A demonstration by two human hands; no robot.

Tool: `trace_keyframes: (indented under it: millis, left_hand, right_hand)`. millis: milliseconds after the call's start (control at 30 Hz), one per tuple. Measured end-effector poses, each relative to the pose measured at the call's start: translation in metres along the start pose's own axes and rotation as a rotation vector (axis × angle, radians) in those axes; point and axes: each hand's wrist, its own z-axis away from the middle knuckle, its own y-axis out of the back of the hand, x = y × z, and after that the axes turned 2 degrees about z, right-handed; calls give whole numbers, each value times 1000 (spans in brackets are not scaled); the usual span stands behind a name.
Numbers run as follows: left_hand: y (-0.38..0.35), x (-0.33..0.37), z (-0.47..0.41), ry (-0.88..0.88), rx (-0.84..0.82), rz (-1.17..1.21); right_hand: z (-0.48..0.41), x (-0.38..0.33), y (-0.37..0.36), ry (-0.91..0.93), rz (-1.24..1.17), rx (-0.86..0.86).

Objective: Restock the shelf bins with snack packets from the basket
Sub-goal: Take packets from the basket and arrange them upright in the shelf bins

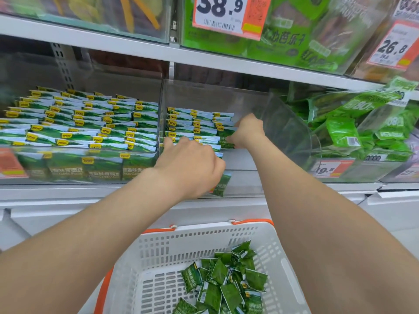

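Green packets going into the middle bin, both hands at work.
Right hand (248, 131) reaches deep into the clear middle bin (244, 180), wrist bent, fingers clamped on a snack packet (226, 137) at the end of the stacked rows (192, 123). Left hand (190, 164) hangs knuckles-up over the bin's front, fingers curled under and gripping a second packet (221, 184) that pokes out beneath it. Both bare forearms stretch up across the white basket (158, 252), orange-rimmed, with loose packets (226, 279) heaped in its right half. Left-hand bin (79, 148) is packed tight; right-hand bin (285, 130) holds brighter green bags. White shelf (113, 40) runs above, with a price tag (217, 12) hanging over it.
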Motion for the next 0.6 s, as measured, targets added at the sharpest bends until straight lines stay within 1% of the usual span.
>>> trace_keyframes:
  millis: [67,100,233,367,433,500,533,600]
  left_hand:
    - [0,0,0,-2,7,0]
    - [0,0,0,-4,12,0]
    - [-2,0,1,-11,34,7]
    - [-5,0,2,-30,53,-15]
    - [-6,1,4,-48,92,-49]
    - [-8,3,6,-71,176,-98]
    - [-10,5,8,-84,225,-118]
    - [-12,9,11,-120,324,-113]
  right_hand:
    - [0,-1,-1,-28,-74,52]
    - [0,0,-2,-26,-97,49]
    - [2,5,-4,56,-166,-108]
    - [14,13,7,158,-43,-242]
    - [23,15,16,182,-35,-251]
    - [36,16,24,186,-65,-164]
    - [43,17,26,183,-114,-89]
    - [62,21,31,168,-287,102]
